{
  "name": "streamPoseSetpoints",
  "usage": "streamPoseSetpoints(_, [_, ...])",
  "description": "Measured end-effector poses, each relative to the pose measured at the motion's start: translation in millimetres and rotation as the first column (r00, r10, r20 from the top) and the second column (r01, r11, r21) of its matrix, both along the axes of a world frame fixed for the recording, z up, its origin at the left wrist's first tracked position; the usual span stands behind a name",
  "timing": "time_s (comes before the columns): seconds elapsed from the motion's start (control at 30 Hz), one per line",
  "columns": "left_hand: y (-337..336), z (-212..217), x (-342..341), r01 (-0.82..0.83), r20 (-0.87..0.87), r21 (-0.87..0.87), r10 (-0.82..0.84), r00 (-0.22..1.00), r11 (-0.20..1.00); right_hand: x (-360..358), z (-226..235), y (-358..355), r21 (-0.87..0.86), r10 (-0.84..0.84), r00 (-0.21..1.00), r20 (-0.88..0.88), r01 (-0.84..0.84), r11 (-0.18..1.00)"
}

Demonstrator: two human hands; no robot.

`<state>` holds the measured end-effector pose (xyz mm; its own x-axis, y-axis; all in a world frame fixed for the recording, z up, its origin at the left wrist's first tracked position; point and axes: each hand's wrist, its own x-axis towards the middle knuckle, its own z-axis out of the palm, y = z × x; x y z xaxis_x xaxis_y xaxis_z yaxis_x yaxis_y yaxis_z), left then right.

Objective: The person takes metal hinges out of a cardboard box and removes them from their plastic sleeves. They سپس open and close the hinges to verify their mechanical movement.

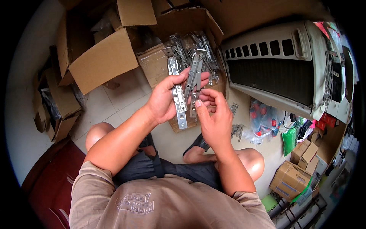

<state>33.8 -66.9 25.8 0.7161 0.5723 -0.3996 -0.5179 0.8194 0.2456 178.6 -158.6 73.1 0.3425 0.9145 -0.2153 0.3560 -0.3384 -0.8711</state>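
My left hand (162,97) is closed round a long silvery metal window hinge (178,95), its thumb pressed on the flat riveted arms. The fingertips of that hand show behind a second, darker metal hinge (195,68) with jointed arms. My right hand (213,114) pinches the lower end of this second hinge between thumb and fingers. The two hinges are held side by side, upright in view, over an open cardboard box (154,65). Inside the box lies a pile of similar metal hinges (206,49), some in clear plastic.
Open cardboard boxes (105,61) stand at the left. A pale slotted metal cabinet (267,68) is to the right of the hinge box. Loose metal parts (237,131) and a clear bag of red and blue items (263,118) lie on the floor. Brown cartons (290,180) sit at lower right.
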Motion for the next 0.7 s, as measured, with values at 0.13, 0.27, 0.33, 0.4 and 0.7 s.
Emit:
streamPoseSetpoints(0.13, [-8.0, -0.4, 4.6, 0.002, 0.128, -0.064, 0.006, 0.992, 0.998, 1.7, -11.3, 2.4, -0.067, -0.004, 1.000, -0.005, 0.004, 0.998])
streamPoseSetpoints(0.27, [-10.2, -6.3, 7.4, -0.001, 0.154, -0.075, 0.012, 0.988, 0.997, 1.8, -14.4, 4.2, -0.082, -0.031, 0.995, -0.097, 0.023, 0.996])
streamPoseSetpoints(0.33, [-11.2, -2.9, 7.7, 0.001, 0.127, -0.084, 0.010, 0.992, 0.996, 3.2, -16.5, 4.4, -0.115, -0.054, 0.981, -0.185, 0.033, 0.993])
streamPoseSetpoints(0.4, [-11.4, -5.4, 7.3, 0.017, 0.122, -0.066, -0.009, 0.992, 0.998, 4.6, -17.6, 4.7, -0.161, -0.084, 0.963, -0.255, 0.043, 0.986])
streamPoseSetpoints(0.7, [-15.7, -9.7, 6.2, 0.041, 0.072, 0.006, -0.041, 0.997, 0.999, 4.7, -6.4, 2.7, 0.022, -0.053, 0.996, -0.077, 0.055, 0.998])
